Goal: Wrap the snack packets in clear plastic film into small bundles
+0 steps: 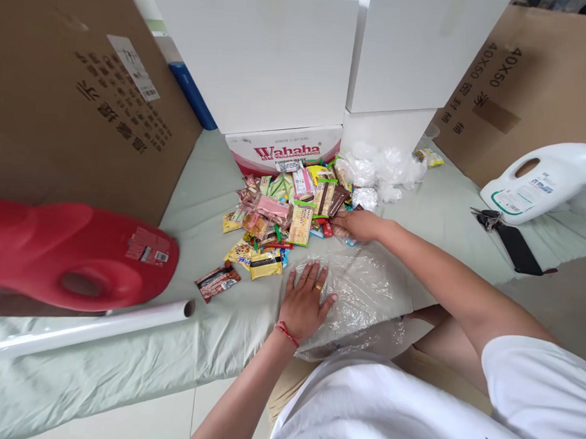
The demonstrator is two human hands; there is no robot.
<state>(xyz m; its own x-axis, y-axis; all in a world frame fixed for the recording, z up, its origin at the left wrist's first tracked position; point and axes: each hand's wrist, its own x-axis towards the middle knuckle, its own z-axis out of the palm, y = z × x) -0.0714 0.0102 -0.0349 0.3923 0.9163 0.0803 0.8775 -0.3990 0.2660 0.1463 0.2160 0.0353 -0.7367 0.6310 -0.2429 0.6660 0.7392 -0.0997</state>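
My left hand (305, 303) lies flat with spread fingers on a clear plastic sheet (367, 286) that drapes over the table's front edge. Farther up, my right hand (357, 225) reaches to the right side of a heap of wrapped snacks (274, 209). Its fingertips are partly hidden against the packets and clear plastic, so what they grip, if anything, is unclear. Near them lie a pale yellow snack packet (300, 223) and a brown packet (339, 200). A brown wrapped snack (218, 281) sits apart on the left.
Crumpled clear plastic (379, 168) and a foil-like packet (365, 198) lie right of the heap. Behind stands a Wahaha carton (286, 145) under white boxes. A red jug (147, 259) and plastic film roll (101, 328) are left; a white jug (539, 180) and black phone-like object (519, 248) right.
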